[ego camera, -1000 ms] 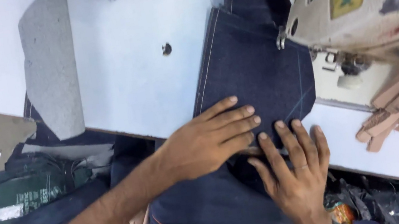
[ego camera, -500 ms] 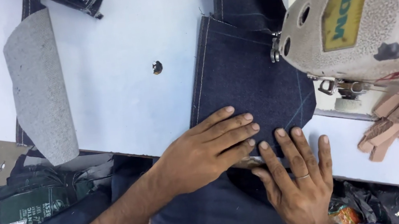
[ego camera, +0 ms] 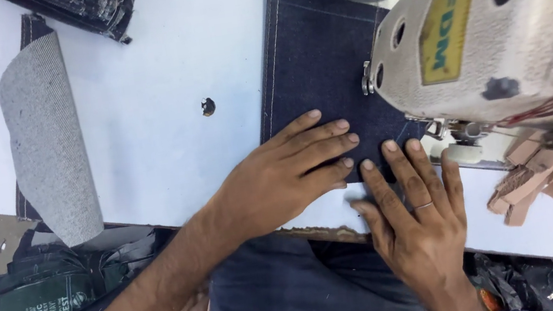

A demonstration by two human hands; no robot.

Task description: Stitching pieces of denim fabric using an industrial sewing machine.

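Left hand lies flat, fingers spread, pressing the dark denim panel onto the white table. Right hand, also flat and ungripping, presses its near edge just beside the left fingertips. Sewing machine sits directly beyond the right hand.

Dark blue denim cloth panel, matt and finely woven; smooth white table top; scuffed cream-painted metal sewing machine.

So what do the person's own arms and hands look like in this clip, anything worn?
Both forearms are bare, with no sleeves, gloves or watch in view. The right hand wears a thin plain ring on one finger. The left hand shows no rings.
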